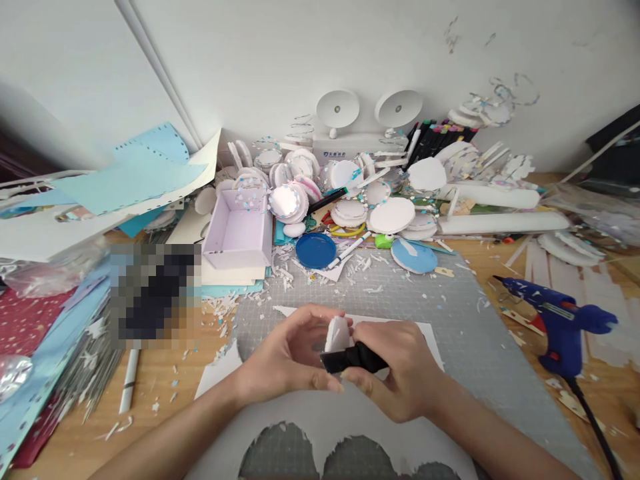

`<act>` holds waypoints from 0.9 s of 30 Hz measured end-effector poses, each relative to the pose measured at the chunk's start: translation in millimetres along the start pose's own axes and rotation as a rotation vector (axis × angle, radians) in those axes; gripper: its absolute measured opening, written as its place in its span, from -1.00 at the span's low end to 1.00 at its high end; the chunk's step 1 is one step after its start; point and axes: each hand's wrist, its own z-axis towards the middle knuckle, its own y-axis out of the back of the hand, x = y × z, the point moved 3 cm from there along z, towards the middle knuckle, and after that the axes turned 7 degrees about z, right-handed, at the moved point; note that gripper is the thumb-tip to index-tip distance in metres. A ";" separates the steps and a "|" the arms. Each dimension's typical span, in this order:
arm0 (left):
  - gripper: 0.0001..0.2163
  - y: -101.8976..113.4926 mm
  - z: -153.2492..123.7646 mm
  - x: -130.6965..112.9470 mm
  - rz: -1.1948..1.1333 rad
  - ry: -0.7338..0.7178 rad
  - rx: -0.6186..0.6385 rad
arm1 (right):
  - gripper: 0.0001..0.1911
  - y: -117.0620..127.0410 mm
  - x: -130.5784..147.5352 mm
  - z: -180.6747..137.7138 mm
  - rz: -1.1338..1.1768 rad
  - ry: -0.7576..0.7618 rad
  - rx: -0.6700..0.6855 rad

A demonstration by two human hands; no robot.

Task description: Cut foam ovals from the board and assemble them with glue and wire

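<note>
My left hand [300, 357] curls around a small white foam piece [339, 333], which stands on edge with its rim upward between the fingers. My right hand [400, 367] is closed around a black utility knife [363, 359], its dark blade end lying across the near side of the foam. Both thumbs are close together below the blade. Beneath the hands lies a white foam sheet [310, 413] with rounded cut-outs along its near part. The sheet rests on a grey cutting mat [415, 287].
A blue glue gun [560, 320] lies at the right with its cord. At the back are a lilac box [237, 230], a blue lid [316, 250], a blue disc [414, 256], a pen [350, 250] and several white foam discs [393, 215]. Scraps litter the mat.
</note>
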 end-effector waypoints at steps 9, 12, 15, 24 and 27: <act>-0.44 5.7 -2.2 9.7 0.052 -0.058 -0.036 | -0.63 -6.0 3.9 0.4 -0.006 -0.020 0.051; -0.43 5.9 -2.3 12.3 0.029 -0.068 -0.012 | -0.63 -7.2 5.5 0.6 -0.007 -0.029 0.067; -0.43 4.4 -1.9 11.3 0.011 -0.085 -0.008 | -0.63 -7.1 6.1 0.8 -0.004 -0.023 0.065; -0.45 1.0 -0.7 1.2 0.023 -0.032 -0.014 | -0.66 -0.3 -1.6 -0.1 -0.041 -0.013 0.014; -0.44 1.2 -1.0 1.6 0.024 -0.022 -0.015 | -0.68 -0.9 -0.3 0.2 -0.036 -0.015 0.003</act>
